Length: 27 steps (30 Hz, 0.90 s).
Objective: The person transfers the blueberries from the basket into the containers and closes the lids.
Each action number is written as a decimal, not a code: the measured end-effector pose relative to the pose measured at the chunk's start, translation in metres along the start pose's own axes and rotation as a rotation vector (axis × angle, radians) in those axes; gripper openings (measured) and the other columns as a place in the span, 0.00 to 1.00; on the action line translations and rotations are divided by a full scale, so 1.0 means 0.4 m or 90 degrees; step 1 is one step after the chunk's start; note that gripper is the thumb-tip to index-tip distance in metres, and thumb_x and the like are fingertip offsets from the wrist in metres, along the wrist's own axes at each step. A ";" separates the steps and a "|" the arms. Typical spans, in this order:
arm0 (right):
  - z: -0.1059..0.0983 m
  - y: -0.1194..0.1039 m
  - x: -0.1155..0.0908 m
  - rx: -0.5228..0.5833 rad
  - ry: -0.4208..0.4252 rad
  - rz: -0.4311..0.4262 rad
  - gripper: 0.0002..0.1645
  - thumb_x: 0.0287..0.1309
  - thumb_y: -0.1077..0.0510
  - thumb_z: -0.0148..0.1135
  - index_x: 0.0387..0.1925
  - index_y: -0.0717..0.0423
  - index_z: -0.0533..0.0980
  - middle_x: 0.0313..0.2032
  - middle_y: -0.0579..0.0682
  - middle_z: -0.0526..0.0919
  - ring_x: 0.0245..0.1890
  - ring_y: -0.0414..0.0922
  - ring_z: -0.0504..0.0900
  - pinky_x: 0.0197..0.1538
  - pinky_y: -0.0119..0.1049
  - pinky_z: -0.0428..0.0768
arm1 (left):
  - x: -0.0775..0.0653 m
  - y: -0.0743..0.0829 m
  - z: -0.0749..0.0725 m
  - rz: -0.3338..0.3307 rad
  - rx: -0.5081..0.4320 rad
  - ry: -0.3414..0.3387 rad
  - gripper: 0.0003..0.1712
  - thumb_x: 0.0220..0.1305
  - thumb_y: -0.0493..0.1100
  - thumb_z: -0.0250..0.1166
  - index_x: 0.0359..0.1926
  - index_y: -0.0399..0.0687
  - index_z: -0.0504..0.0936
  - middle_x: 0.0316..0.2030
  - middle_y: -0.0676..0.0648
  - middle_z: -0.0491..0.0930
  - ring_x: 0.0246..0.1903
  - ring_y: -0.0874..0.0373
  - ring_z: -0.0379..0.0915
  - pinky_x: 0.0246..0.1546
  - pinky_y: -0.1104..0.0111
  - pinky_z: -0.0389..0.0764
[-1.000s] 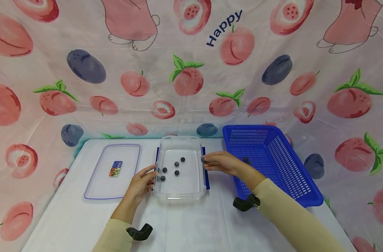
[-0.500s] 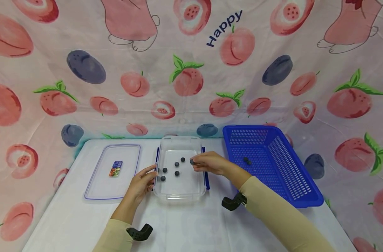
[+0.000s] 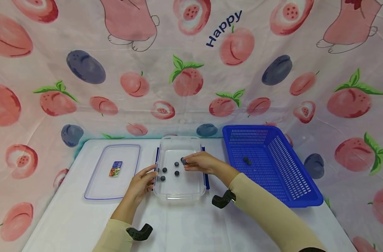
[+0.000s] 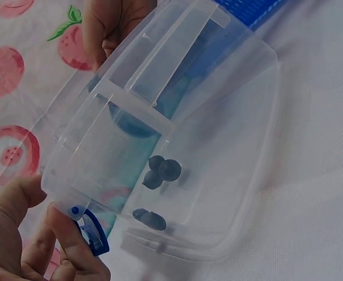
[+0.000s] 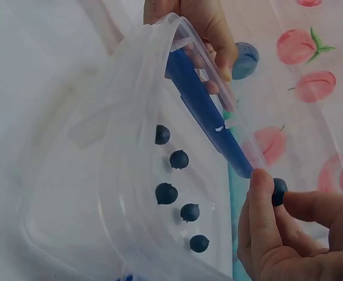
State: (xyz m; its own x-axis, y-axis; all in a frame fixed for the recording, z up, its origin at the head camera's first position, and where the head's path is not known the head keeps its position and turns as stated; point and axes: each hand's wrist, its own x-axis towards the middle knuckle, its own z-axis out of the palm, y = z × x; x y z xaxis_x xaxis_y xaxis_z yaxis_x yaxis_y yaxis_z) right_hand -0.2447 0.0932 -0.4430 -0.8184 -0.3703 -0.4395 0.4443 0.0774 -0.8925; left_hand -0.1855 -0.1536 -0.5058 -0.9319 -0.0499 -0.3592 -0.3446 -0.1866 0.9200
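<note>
In the head view a clear plastic storage box stands lidless mid-table, with several blueberries on its floor, mostly towards the left. My left hand grips the box's left side; in the left wrist view, thumb and fingers sit around the rim beside a blue latch. My right hand is over the box's right half and pinches one blueberry between thumb and fingertips. In the right wrist view that berry is partly covered by the fingers, while others show through the clear wall.
Right of the box stands a blue plastic basket, with a few blueberries on its floor. To the left a clear lid with a blue seal and a label lies flat on the white-covered table. A fruit-print cloth hangs behind.
My right hand has moved left, from the box's right edge to over its inside, carrying the blueberry. The berries in the basket have come into fuller view. My left hand has stayed put.
</note>
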 end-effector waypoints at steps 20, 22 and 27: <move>0.063 0.023 0.066 -0.095 0.081 0.036 0.19 0.66 0.73 0.51 0.57 0.76 0.73 0.47 0.68 0.81 0.30 0.41 0.81 0.48 0.36 0.84 | -0.001 0.002 -0.003 -0.004 0.010 0.002 0.31 0.65 0.39 0.65 0.68 0.44 0.71 0.25 0.58 0.76 0.23 0.70 0.69 0.24 0.80 0.75; 0.066 0.026 0.068 -0.098 0.084 0.039 0.19 0.66 0.73 0.50 0.57 0.76 0.73 0.51 0.70 0.79 0.30 0.41 0.80 0.49 0.37 0.84 | -0.001 0.002 -0.004 -0.004 0.013 0.002 0.31 0.65 0.40 0.65 0.68 0.44 0.71 0.26 0.59 0.76 0.23 0.70 0.69 0.24 0.80 0.75; 0.064 0.027 0.064 -0.083 0.079 0.037 0.19 0.67 0.72 0.51 0.57 0.75 0.73 0.53 0.71 0.78 0.32 0.41 0.82 0.46 0.34 0.85 | 0.001 -0.002 -0.001 -0.003 0.007 0.000 0.30 0.65 0.39 0.65 0.68 0.43 0.71 0.25 0.58 0.76 0.23 0.69 0.70 0.24 0.80 0.75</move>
State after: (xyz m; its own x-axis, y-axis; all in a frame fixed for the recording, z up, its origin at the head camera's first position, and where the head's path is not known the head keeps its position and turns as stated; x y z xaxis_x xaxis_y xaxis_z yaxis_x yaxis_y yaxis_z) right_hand -0.2516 0.0609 -0.4615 -0.8350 -0.2449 -0.4927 0.4480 0.2172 -0.8673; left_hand -0.1854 -0.1540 -0.5067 -0.9306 -0.0486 -0.3628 -0.3496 -0.1756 0.9203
